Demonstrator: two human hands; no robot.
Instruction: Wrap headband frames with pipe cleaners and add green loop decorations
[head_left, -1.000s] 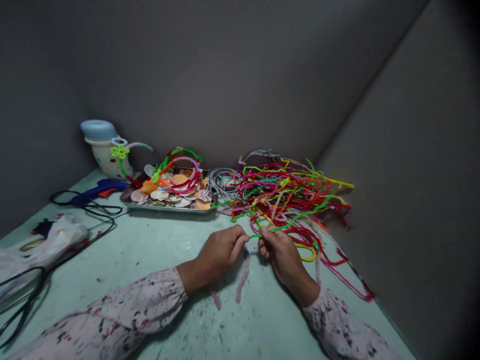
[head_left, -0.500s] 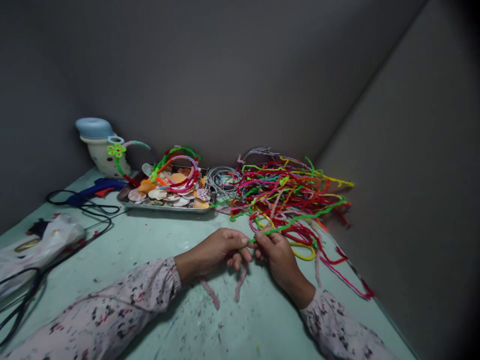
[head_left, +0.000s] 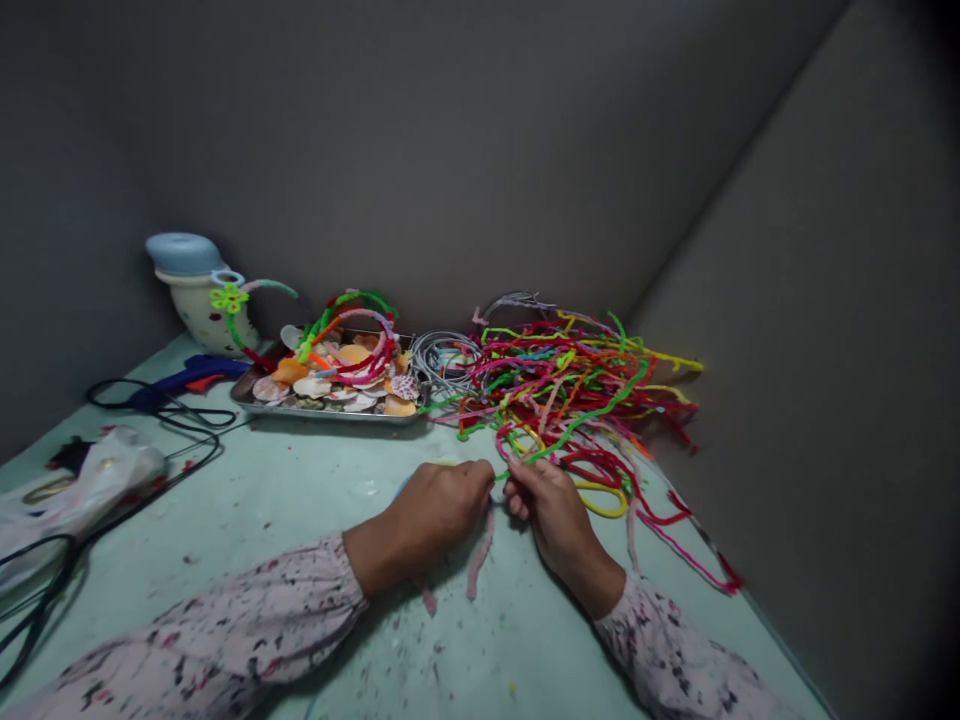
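Note:
My left hand is closed, knuckles up, around one end of a green pipe cleaner. Close beside it, my right hand pinches the same green pipe cleaner between thumb and forefinger. Its long free part slants up and right, over a heap of pipe cleaners in many colours. A dusty-pink pipe cleaner hangs or lies below my left hand, with its upper part hidden behind the fingers. A bit of pale blue and yellow shows just behind that hand.
A metal tray of seashells and pipe-cleaner hoops stands at the back. Next to it lies a coil of grey wire. On the left are a bottle with a blue lid, a blue glue gun, a black cord and a plastic bag.
My left hand has turned over so its back faces up, and its fingers have closed in. The far end of the green pipe cleaner has swung left and up.

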